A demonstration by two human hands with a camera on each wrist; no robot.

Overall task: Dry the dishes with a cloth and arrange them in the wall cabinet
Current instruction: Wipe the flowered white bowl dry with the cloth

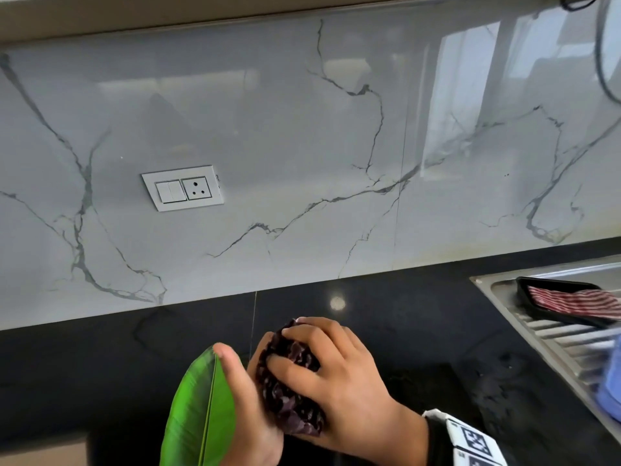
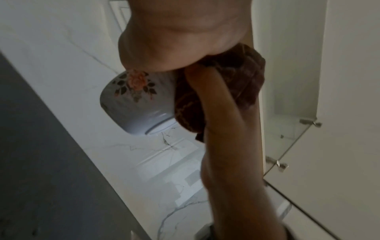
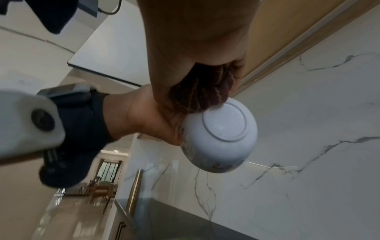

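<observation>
A white bowl [image 2: 133, 104] with a pink flower pattern is held in the air over the black counter; its base ring shows in the right wrist view [image 3: 223, 128]. My left hand [image 1: 248, 408] grips the bowl by its rim. My right hand [image 1: 336, 371] clutches a bunched dark maroon cloth [image 1: 289, 381] and presses it into the bowl's mouth. In the head view the hands and cloth hide the bowl. A green leaf-shaped dish [image 1: 201, 412] stands on edge just left of my left thumb; whether that hand also holds it is unclear.
A steel sink drainboard [image 1: 554, 338] lies at the right with a black tray [image 1: 524, 287] holding a red-striped cloth [image 1: 578, 301]. A wall socket [image 1: 183, 188] sits on the marble backsplash. The open wall cabinet with a glass shelf [image 2: 292, 141] is overhead.
</observation>
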